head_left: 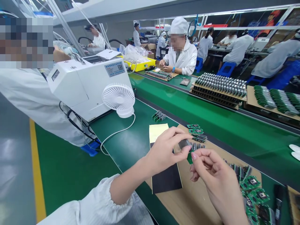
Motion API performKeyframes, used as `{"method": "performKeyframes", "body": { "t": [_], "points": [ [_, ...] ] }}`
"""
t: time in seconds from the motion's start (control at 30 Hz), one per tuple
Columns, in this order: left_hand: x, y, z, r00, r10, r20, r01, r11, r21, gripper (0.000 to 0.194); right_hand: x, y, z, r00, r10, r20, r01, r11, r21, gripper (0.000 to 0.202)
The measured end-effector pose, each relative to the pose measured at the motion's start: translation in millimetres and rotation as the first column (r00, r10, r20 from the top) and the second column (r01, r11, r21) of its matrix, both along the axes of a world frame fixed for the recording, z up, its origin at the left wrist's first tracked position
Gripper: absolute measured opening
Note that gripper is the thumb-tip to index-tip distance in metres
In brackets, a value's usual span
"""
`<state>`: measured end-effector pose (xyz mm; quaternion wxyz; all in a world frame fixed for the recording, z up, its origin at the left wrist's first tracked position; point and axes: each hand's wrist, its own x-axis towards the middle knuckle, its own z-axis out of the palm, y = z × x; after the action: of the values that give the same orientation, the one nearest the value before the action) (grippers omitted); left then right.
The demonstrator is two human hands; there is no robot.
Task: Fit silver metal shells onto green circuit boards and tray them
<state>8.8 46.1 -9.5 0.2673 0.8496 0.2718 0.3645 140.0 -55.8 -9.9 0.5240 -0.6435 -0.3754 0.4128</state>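
Between my two hands is a small green circuit board (189, 158) with a grey, shiny flat part on it. My left hand (165, 148) grips that grey part between thumb and fingers. At the board's lower edge, the thumb and forefinger of my right hand (214, 172) are pinched together. Beneath my hands lie a brown cardboard sheet (192, 200) and a black pad (166, 176) with a yellow strip (158, 131) at its top. Just beyond my fingers, several similar boards (195, 130) rest in a row, partly hidden. More loose boards (257, 195) lie to the right of my right hand.
A white fan (119, 98) stands beside a white machine (91, 84) at the left. A green conveyor belt (168, 93) runs past the bench. Across it, trays of boards (220, 84) are stacked near a co-worker (180, 53). A black marker (278, 200) lies at right.
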Motion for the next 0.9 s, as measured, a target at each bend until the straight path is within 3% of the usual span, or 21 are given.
{"method": "performKeyframes", "body": {
  "t": [0.13, 0.43, 0.7, 0.9],
  "points": [
    [3, 1, 0.5, 1.000, -0.014, -0.010, 0.013, 1.000, -0.005, 0.024, 2, 0, -1.5, 1.000, 0.021, 0.015, -0.021, 1.000, 0.013, 0.029],
    [-6, 1, 5.0, 0.989, -0.149, 0.021, 0.151, 0.985, -0.079, 0.034, 10, 2, 10.1, 0.985, -0.017, -0.172, 0.021, 1.000, 0.022, 0.029],
    [-8, 3, 16.8, 0.977, -0.209, 0.050, 0.214, 0.959, -0.185, 0.037, 20, -1, 4.5, 0.986, 0.064, -0.155, -0.054, 0.996, 0.070, 0.026],
    [-9, 4, 17.9, 0.973, -0.225, 0.054, 0.231, 0.963, -0.142, 0.034, 19, -2, 9.0, 0.992, 0.069, -0.105, -0.060, 0.995, 0.086, 0.023]
  ]
}}
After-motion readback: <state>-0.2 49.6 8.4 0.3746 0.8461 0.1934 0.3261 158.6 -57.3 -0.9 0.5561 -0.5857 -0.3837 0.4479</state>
